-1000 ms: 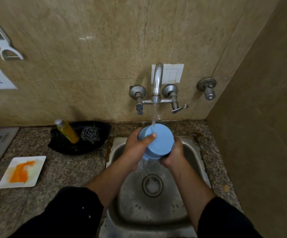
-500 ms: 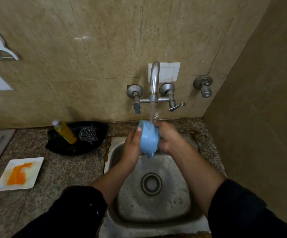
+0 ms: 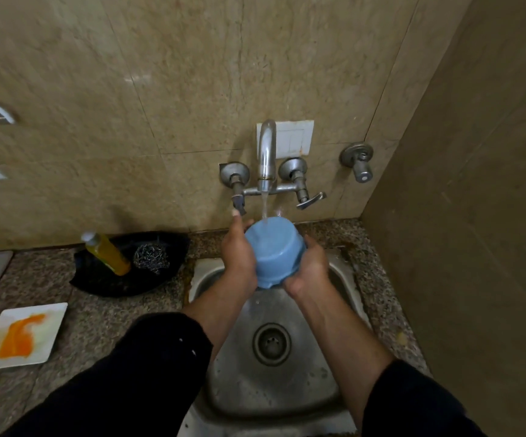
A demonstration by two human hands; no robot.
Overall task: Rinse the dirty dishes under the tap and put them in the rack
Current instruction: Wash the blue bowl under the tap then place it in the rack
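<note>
A blue plastic bowl [image 3: 274, 251] is held over the steel sink [image 3: 343, 272], tilted with its outer side toward me. Water runs from the wall tap [image 3: 266, 152] onto the bowl's upper edge. My left hand [image 3: 238, 253] grips the bowl's left side, thumb pointing up. On the lower right side of the bowl rests my right hand [image 3: 307, 268], which cups it from below. A white square plate [image 3: 23, 334] smeared with orange sauce lies on the granite counter at the far left. No rack is in view.
A black dish [image 3: 98, 275] behind the plate holds a yellow soap bottle [image 3: 107, 253] and a steel scrubber [image 3: 150, 258]. A second valve [image 3: 358, 160] sticks out of the wall right of the tap. A tiled side wall closes off the right.
The bowl has been turned under the stream, from edge-on between my hands to showing its outer side. My right hand has dropped from the top of the bowl to its lower right.
</note>
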